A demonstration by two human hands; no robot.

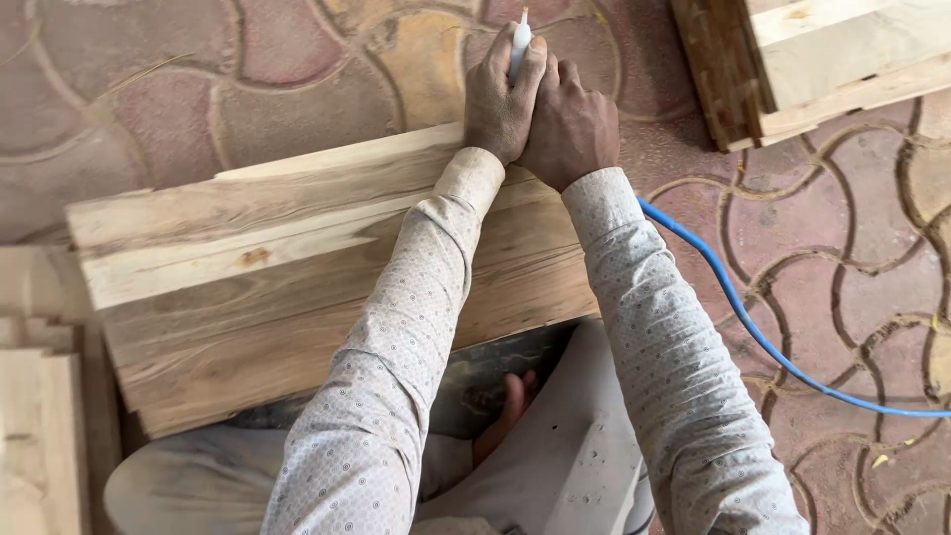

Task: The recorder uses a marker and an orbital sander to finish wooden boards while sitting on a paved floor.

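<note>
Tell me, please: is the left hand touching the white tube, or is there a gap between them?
Touching. The head view shows the left hand with its fingers wrapped around the white tube, no gap visible; the right hand presses against it.

**Paved floor and what lies on it**

Floor: paving of interlocking curved stones in faded red, pink and ochre, with dark joints between them.

- Stack of pale wooden planks, centre to 9 o'clock, long edges running slightly uphill toward 1 o'clock.
- More light boards at 8 o'clock, cut by the picture's edge.
- Wooden frame or crate at 1 o'clock, partly out of view.
- Blue hose or cable, curving from centre toward 4 o'clock.
- Small wood chips near 5 o'clock.
</note>
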